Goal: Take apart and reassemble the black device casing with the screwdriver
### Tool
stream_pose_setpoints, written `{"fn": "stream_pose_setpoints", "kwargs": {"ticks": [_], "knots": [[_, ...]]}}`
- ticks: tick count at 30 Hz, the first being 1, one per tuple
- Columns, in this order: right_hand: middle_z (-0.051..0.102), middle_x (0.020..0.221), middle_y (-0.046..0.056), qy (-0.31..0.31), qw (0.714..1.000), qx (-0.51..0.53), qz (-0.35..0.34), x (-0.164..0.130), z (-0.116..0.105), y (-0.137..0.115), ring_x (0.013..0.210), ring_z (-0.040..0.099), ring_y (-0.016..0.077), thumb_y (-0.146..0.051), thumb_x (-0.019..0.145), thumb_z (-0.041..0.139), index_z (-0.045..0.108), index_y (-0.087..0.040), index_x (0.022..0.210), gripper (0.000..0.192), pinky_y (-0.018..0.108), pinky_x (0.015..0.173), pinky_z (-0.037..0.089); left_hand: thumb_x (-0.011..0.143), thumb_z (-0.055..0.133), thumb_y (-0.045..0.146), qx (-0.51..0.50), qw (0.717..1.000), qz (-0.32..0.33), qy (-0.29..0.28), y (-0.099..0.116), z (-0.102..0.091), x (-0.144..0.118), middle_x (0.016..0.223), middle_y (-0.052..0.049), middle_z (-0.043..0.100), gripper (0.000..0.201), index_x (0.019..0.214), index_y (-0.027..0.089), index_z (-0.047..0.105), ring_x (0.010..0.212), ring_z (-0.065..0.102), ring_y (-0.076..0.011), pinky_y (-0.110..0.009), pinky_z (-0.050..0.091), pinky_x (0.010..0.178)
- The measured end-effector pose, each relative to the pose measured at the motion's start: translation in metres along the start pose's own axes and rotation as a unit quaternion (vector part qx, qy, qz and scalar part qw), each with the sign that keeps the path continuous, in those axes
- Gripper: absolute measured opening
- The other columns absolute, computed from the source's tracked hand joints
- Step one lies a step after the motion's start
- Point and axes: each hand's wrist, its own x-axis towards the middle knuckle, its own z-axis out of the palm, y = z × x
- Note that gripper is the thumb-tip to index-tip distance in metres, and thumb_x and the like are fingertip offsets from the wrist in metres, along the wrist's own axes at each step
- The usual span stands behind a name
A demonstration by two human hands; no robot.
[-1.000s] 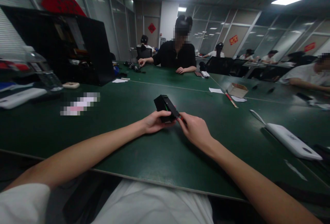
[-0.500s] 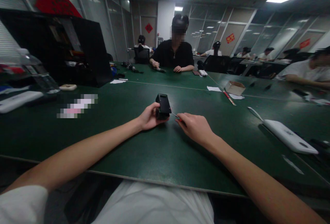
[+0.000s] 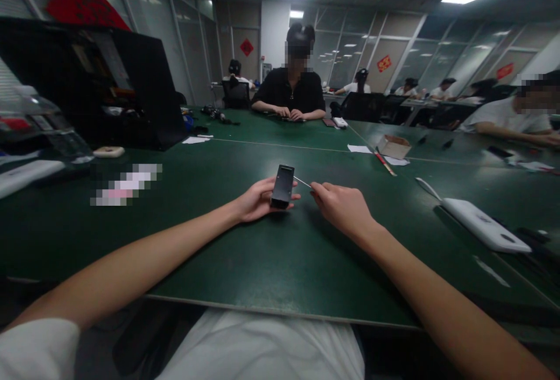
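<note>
My left hand (image 3: 258, 200) holds a small black box (image 3: 283, 186) above the table, its fingers passing behind and beneath it. The box has a flat, oblong face turned up toward me, with a slot near its far end. In my right hand (image 3: 343, 206) is a screwdriver (image 3: 303, 182), pinched between thumb and fingers. Its thin metal shaft points left, and the tip is close to the box's right side; whether it touches I cannot tell. The handle is hidden inside my closed fingers.
The green table (image 3: 245, 275) spreads out around my hands. A white power bank (image 3: 485, 225) lies to the right, a small cardboard box (image 3: 394, 146) farther back. At left stand a plastic bottle (image 3: 56, 126) and a black open case (image 3: 153, 88). Across the table sits a person (image 3: 289, 88) in black.
The black box has turned in my left hand and moved slightly right. My right hand has shifted a little right, showing more of the screwdriver shaft. The person opposite has brought both hands together.
</note>
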Motion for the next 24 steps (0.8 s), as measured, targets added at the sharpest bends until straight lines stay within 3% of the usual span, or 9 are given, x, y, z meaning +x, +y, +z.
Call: {"fn": "stream_pose_setpoints", "kwargs": {"ticks": [3, 9, 11, 14, 18, 24], "knots": [[0.071, 0.098, 0.014, -0.008, 1.0, 0.001, 0.02, -0.001, -0.002, -0.005, 0.081, 0.068, 0.026, -0.02, 0.099, 0.037, 0.059, -0.018, 0.118, 0.029, 0.029, 0.054, 0.03, 0.083, 0.067, 0.023, 0.048, 0.998, 0.032, 0.018, -0.005, 0.004, -0.001, 0.138, -0.015, 0.055, 0.049, 0.129, 0.024, 0.049, 0.11, 0.066, -0.0346, -0.048, 0.053, 0.089], [0.07, 0.101, 0.021, -0.011, 0.99, 0.121, 0.075, -0.002, 0.002, -0.02, 0.087, 0.068, 0.0303, -0.013, 0.095, 0.037, 0.058, -0.013, 0.115, 0.029, 0.032, 0.062, 0.038, 0.084, 0.067, 0.03, 0.093, 0.99, 0.088, 0.056, -0.013, 0.008, -0.001, 0.123, -0.009, 0.061, 0.075, 0.145, 0.038, 0.023, 0.093, 0.072, -0.0274, -0.044, 0.055, 0.082], [0.071, 0.097, 0.02, -0.01, 0.984, 0.163, 0.076, 0.0, 0.007, -0.023, 0.083, 0.068, 0.0291, -0.02, 0.098, 0.038, 0.059, -0.013, 0.113, 0.027, 0.032, 0.064, 0.041, 0.084, 0.067, 0.03, 0.099, 0.989, 0.099, 0.053, -0.014, 0.009, -0.001, 0.118, -0.008, 0.062, 0.076, 0.145, 0.039, 0.022, 0.091, 0.071, -0.0255, -0.043, 0.055, 0.081], [0.072, 0.085, 0.01, -0.02, 0.964, 0.261, 0.045, 0.004, 0.015, -0.025, 0.075, 0.069, 0.0212, -0.031, 0.101, 0.04, 0.061, -0.016, 0.104, 0.026, 0.028, 0.066, 0.045, 0.084, 0.066, 0.027, 0.105, 0.988, 0.101, 0.042, -0.016, 0.008, 0.0, 0.115, -0.006, 0.063, 0.074, 0.144, 0.039, 0.026, 0.091, 0.07, -0.0228, -0.041, 0.055, 0.081], [0.068, 0.071, 0.0, -0.027, 0.925, 0.378, 0.007, 0.007, 0.023, -0.025, 0.066, 0.066, 0.0128, -0.031, 0.103, 0.036, 0.06, -0.018, 0.091, 0.029, 0.021, 0.065, 0.046, 0.084, 0.065, 0.026, 0.097, 0.99, 0.087, 0.043, -0.017, 0.007, -0.001, 0.113, -0.005, 0.063, 0.07, 0.143, 0.04, 0.03, 0.094, 0.068, -0.0226, -0.039, 0.055, 0.079], [0.065, 0.067, 0.001, -0.005, 0.903, 0.427, 0.046, 0.008, 0.026, -0.025, 0.059, 0.061, 0.0148, -0.029, 0.1, 0.041, 0.063, -0.016, 0.108, 0.027, 0.024, 0.06, 0.044, 0.08, 0.069, 0.026, 0.122, 0.98, 0.14, 0.07, -0.018, 0.005, 0.002, 0.097, -0.003, 0.063, 0.076, 0.143, 0.037, 0.027, 0.08, 0.067, -0.0195, -0.034, 0.055, 0.071]]}}
